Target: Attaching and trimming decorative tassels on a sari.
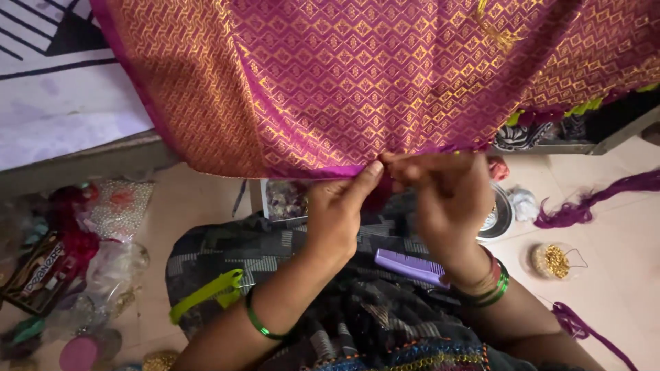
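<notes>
The bottom edge of the purple and gold cloth (357, 82) is being pinched tight by the left hand (338, 209) and the right hand (447, 196), just above the purple comb (411, 266).

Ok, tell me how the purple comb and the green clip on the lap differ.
The purple comb lies near the right hand, by its bangled wrist; the green clip lies out beyond the left hand, near the lap's edge. The comb is a straight bar with fine teeth; the clip is a forked strip. Both rest loose on the dark patterned cloth, untouched.
</notes>
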